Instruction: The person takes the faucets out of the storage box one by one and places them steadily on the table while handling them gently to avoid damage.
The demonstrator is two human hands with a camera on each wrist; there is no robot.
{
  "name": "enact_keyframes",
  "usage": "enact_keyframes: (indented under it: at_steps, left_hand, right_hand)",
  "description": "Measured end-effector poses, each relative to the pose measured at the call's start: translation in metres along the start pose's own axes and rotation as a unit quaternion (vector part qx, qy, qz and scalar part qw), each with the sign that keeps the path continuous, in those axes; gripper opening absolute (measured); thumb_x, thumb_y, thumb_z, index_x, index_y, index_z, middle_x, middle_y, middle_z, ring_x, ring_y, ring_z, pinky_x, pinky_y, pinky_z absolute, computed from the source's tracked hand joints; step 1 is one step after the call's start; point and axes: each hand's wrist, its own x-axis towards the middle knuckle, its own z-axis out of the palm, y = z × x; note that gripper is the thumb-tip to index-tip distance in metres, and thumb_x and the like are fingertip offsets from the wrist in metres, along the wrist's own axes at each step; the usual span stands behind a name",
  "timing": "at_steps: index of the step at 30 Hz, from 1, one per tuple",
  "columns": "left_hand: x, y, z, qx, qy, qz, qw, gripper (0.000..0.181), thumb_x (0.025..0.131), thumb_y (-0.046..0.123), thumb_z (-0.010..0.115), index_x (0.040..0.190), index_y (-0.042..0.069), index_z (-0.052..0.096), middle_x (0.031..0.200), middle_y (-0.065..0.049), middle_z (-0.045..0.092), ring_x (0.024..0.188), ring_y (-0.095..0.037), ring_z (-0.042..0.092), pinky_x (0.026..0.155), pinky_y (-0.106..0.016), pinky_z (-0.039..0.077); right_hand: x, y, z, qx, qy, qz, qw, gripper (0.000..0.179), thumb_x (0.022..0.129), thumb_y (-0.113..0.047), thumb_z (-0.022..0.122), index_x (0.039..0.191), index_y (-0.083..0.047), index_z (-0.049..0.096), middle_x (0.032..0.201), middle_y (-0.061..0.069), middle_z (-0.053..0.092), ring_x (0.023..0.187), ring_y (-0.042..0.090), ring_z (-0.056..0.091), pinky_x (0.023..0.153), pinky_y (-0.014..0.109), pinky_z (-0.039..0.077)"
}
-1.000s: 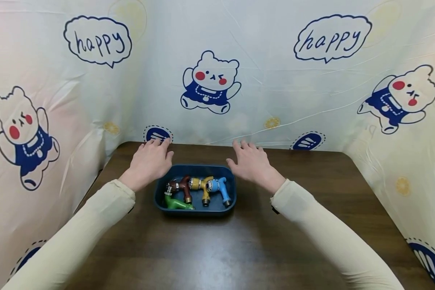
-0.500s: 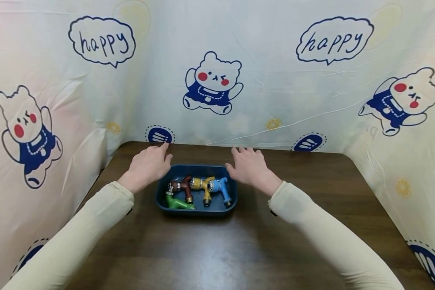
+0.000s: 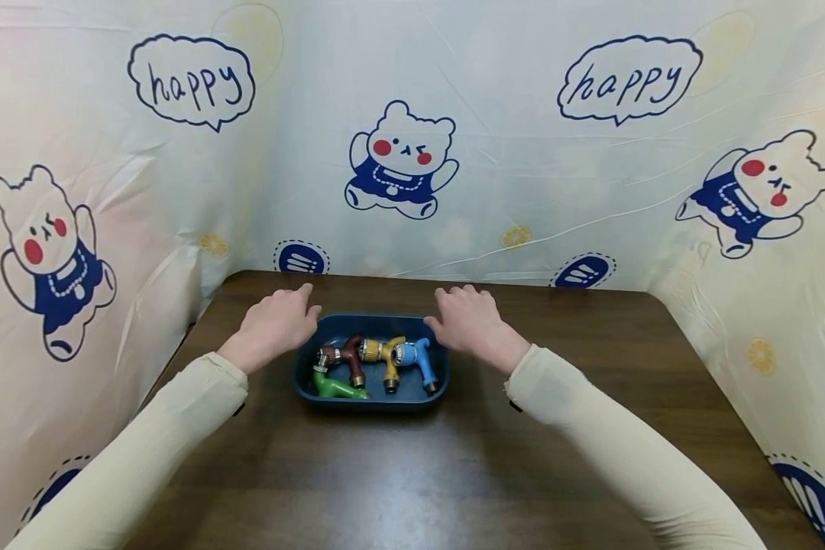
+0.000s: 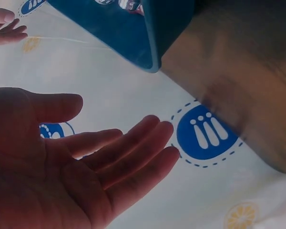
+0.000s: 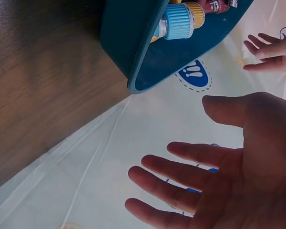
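Observation:
A dark blue plastic tub (image 3: 371, 406) stands on the table with several garden taps inside. The brown tap (image 3: 352, 357), yellow tap (image 3: 389, 362) and blue tap (image 3: 423, 362) lie in a row, and a green tap (image 3: 338, 387) lies at the near left corner. My left hand (image 3: 273, 326) hovers beside the tub's far left corner, palm bare in the left wrist view, fingers extended. At the far right corner my right hand (image 3: 469, 325) mirrors it, its fingers (image 5: 171, 191) spread and nothing in the palm. The wrist views show the tub's corner beyond each thumb.
The brown wooden table (image 3: 385, 473) reaches back to a pale curtain (image 3: 502, 176) printed with cartoon bears, which also hangs along both sides. Light-coloured sleeves cover both forearms.
Both hands have lowered and drawn back slightly toward me, staying at the tub's two sides. The tub and taps have stayed in place.

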Motion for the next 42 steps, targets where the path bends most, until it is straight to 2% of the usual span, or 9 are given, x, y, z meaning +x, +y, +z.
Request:
enact_keyframes:
  at_steps: [4, 9, 13, 15, 19, 22, 24, 30, 42]
  left_hand:
    - [0.000, -0.004, 0.002, -0.003, -0.022, -0.009, 0.9997, 0.065, 0.110, 0.029, 0.053, 0.156, -0.012, 0.035, 0.144, -0.040, 0.051, 0.101, -0.045, 0.068, 0.079, -0.060, 0.060]
    - [-0.002, -0.009, 0.007, -0.005, -0.051, -0.010, 0.9986, 0.064, 0.111, 0.030, 0.052, 0.155, -0.013, 0.035, 0.145, -0.041, 0.049, 0.110, -0.047, 0.065, 0.088, -0.065, 0.057]
    - [-0.002, -0.014, 0.012, -0.014, -0.071, -0.012, 0.9973, 0.064, 0.111, 0.029, 0.051, 0.155, -0.014, 0.036, 0.147, -0.041, 0.047, 0.119, -0.050, 0.061, 0.098, -0.068, 0.050]
    - [-0.002, -0.016, 0.013, -0.017, -0.078, -0.015, 0.9967, 0.062, 0.111, 0.029, 0.051, 0.152, -0.015, 0.039, 0.143, -0.040, 0.051, 0.115, -0.048, 0.063, 0.099, -0.067, 0.051]
    - [-0.005, -0.017, 0.014, -0.023, -0.114, -0.026, 0.9928, 0.054, 0.111, 0.029, 0.051, 0.141, -0.016, 0.051, 0.110, -0.030, 0.064, 0.091, -0.037, 0.066, 0.083, -0.052, 0.059]
    - [-0.008, -0.016, 0.015, -0.036, -0.149, -0.031, 0.9877, 0.044, 0.112, 0.028, 0.050, 0.127, -0.013, 0.058, 0.086, -0.016, 0.060, 0.074, -0.030, 0.066, 0.065, -0.039, 0.056]
    - [-0.011, -0.016, 0.016, -0.050, -0.162, -0.034, 0.9849, 0.038, 0.112, 0.027, 0.049, 0.120, -0.010, 0.060, 0.080, -0.014, 0.058, 0.068, -0.028, 0.066, 0.060, -0.036, 0.056]
    - [-0.014, -0.018, 0.023, -0.089, -0.161, -0.038, 0.9822, 0.028, 0.112, 0.019, 0.050, 0.111, -0.007, 0.061, 0.078, -0.015, 0.062, 0.062, -0.026, 0.066, 0.058, -0.038, 0.061]
    - [-0.013, -0.023, 0.034, -0.123, -0.147, -0.020, 0.9813, 0.019, 0.111, 0.011, 0.048, 0.103, -0.003, 0.058, 0.069, -0.014, 0.063, 0.048, -0.019, 0.063, 0.046, -0.033, 0.056]
  right_hand:
    - [0.000, -0.001, 0.000, 0.000, 0.003, -0.006, 1.0000, 0.046, 0.105, -0.047, 0.062, 0.128, -0.007, 0.067, 0.113, 0.011, 0.071, 0.101, 0.031, 0.066, 0.085, 0.049, 0.058]
    - [0.000, 0.000, 0.001, 0.003, 0.013, -0.016, 0.9998, 0.036, 0.103, -0.043, 0.068, 0.112, -0.008, 0.069, 0.092, 0.007, 0.068, 0.085, 0.026, 0.066, 0.071, 0.043, 0.058]
    - [-0.001, 0.000, 0.001, 0.001, 0.022, -0.020, 0.9996, 0.032, 0.102, -0.040, 0.070, 0.107, -0.008, 0.070, 0.084, 0.005, 0.065, 0.078, 0.024, 0.064, 0.065, 0.040, 0.056]
    - [0.000, -0.001, 0.000, 0.006, 0.023, -0.019, 0.9995, 0.030, 0.102, -0.037, 0.071, 0.105, -0.008, 0.070, 0.081, 0.004, 0.064, 0.074, 0.023, 0.063, 0.061, 0.039, 0.055]
    - [0.001, -0.003, -0.001, 0.018, 0.024, -0.020, 0.9993, 0.025, 0.101, -0.033, 0.073, 0.101, -0.008, 0.070, 0.078, 0.003, 0.061, 0.068, 0.022, 0.061, 0.057, 0.037, 0.054]
    - [0.001, -0.005, -0.003, 0.022, 0.024, -0.023, 0.9992, 0.023, 0.100, -0.030, 0.074, 0.100, -0.008, 0.069, 0.077, 0.003, 0.061, 0.068, 0.022, 0.061, 0.059, 0.038, 0.054]
    - [0.001, -0.006, -0.004, 0.023, 0.022, -0.027, 0.9991, 0.022, 0.100, -0.029, 0.075, 0.100, -0.008, 0.069, 0.078, 0.003, 0.061, 0.069, 0.022, 0.061, 0.060, 0.039, 0.055]
    - [0.000, -0.011, -0.007, 0.052, 0.001, -0.031, 0.9982, 0.019, 0.100, -0.026, 0.075, 0.097, -0.009, 0.068, 0.076, 0.002, 0.059, 0.067, 0.020, 0.060, 0.054, 0.035, 0.052]
    - [-0.001, -0.016, -0.007, 0.085, -0.045, -0.011, 0.9953, 0.018, 0.100, -0.024, 0.075, 0.094, -0.009, 0.068, 0.077, 0.004, 0.059, 0.066, 0.021, 0.060, 0.052, 0.033, 0.050]
